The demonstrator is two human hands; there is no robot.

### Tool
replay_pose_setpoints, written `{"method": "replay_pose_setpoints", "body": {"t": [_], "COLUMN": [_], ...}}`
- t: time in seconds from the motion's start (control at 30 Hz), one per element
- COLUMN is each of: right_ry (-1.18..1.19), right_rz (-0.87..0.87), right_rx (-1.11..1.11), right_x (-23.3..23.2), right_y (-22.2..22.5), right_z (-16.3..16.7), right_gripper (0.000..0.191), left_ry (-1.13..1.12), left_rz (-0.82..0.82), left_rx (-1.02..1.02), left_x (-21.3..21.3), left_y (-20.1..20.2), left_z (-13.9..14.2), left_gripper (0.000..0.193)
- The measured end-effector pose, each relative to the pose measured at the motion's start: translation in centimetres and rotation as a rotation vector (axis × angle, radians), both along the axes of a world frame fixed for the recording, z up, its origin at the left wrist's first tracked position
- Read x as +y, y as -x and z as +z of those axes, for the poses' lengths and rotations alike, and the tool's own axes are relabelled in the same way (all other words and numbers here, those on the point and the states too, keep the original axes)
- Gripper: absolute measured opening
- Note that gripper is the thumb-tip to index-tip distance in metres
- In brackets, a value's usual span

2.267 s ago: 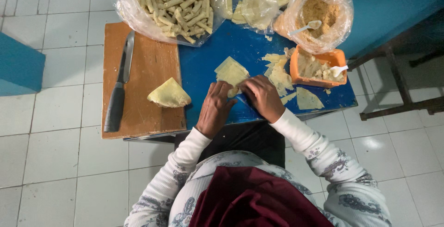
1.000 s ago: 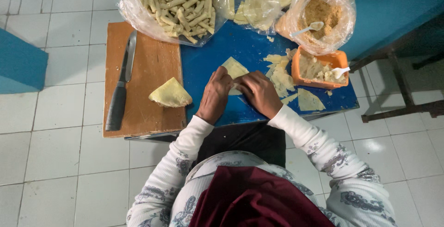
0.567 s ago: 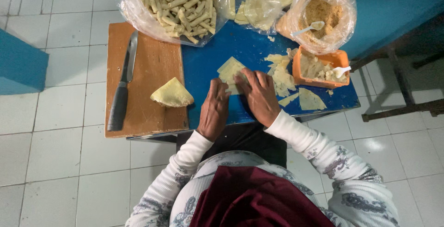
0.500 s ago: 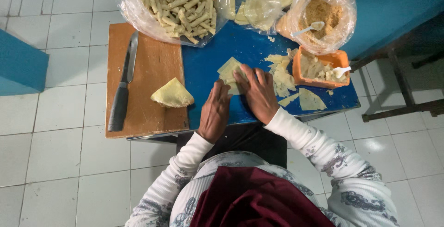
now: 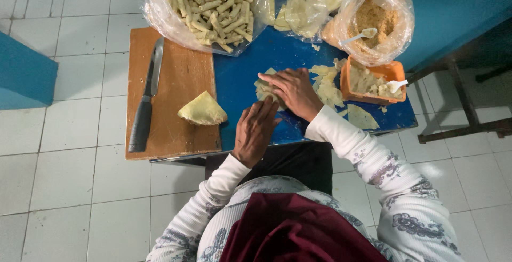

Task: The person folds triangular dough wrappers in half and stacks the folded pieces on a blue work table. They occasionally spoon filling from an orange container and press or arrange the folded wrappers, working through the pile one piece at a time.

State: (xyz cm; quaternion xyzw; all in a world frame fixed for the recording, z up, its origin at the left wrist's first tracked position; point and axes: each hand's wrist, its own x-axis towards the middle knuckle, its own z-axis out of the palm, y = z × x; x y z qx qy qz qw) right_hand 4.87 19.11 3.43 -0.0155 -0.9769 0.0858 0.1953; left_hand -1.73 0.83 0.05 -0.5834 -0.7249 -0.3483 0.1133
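Pastry wrapper [image 5: 265,87] sits on blue bench [image 5: 240,75], half-rolled under right hand [image 5: 290,92], fingers flat on it; left hand [image 5: 255,131] flat beside, holding nothing. Bag of finished rolls [image 5: 210,3] looks full; loose wrappers [image 5: 326,80] remain. Orange tub [image 5: 373,80] and bag [image 5: 373,22] hold filling, spoons in.

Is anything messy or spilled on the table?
A little. Torn pale scraps lie scattered on the blue board beside the orange tub, near the right hand. Nothing else looks spilled.
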Motion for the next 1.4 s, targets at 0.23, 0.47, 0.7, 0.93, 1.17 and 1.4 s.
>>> {"method": "replay_pose_setpoints", "body": {"t": [0.23,0.47,0.7,0.93,1.17,1.4], "right_ry": [0.366,1.02,-0.006,0.216,0.521,0.706], "right_rz": [-0.132,0.223,-0.184,-0.593,-0.714,-0.421], "right_rx": [-0.243,0.379,0.498,-0.066,-0.061,0.191], "right_x": [2.6,7.1,14.2,20.3,19.2,19.7], "right_y": [4.1,9.2,-1.2,-6.7,-7.5,-8.2], "right_z": [3.5,11.1,13.5,12.4,12.6,11.1], "right_gripper": [0.049,0.045,0.035,0.088,0.099,0.095], "left_ry": [-0.02,0.016,0.022,0.012,0.029,0.044], "left_rz": [-0.003,0.004,-0.004,-0.011,-0.012,-0.01], "left_rx": [-0.003,-0.019,-0.022,-0.031,-0.042,-0.046], "left_x": [0.1,-0.2,0.0,-0.3,-0.3,-0.3], "left_y": [0.0,-0.2,0.0,-0.1,0.1,-0.1], "left_z": [0.3,0.8,0.7,0.6,0.6,0.6], "left_gripper": [0.05,0.047,0.045,0.044,0.041,0.04]}}
